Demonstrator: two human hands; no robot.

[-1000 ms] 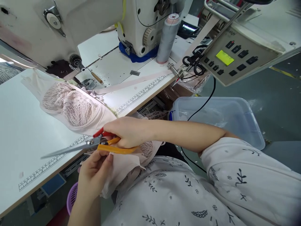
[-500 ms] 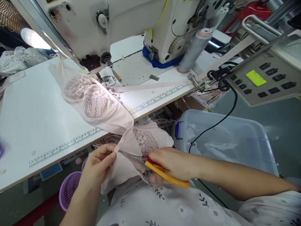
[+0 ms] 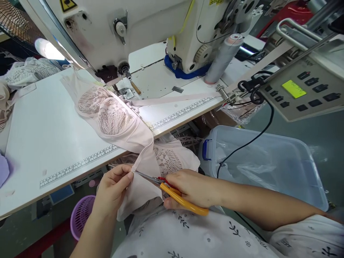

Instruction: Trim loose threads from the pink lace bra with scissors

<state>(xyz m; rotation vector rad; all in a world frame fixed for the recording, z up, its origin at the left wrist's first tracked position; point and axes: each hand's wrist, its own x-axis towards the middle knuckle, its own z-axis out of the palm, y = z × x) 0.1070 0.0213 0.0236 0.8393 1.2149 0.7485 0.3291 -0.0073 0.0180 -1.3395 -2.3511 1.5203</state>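
White table (image 3: 48,136), one scissors (image 3: 172,191), two hands (image 3: 150,188)

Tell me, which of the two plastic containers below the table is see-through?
The big rectangular bin on the person's right, with a blue latch, is see-through; a black cable crosses it. The small round basket lower left is opaque purple mesh.

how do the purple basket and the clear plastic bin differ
The purple basket is small, round, opaque and perforated, sitting under the table edge by the left hand. The clear plastic bin is large, rectangular and see-through, with a blue latch, beyond the right hand. Both are plastic.
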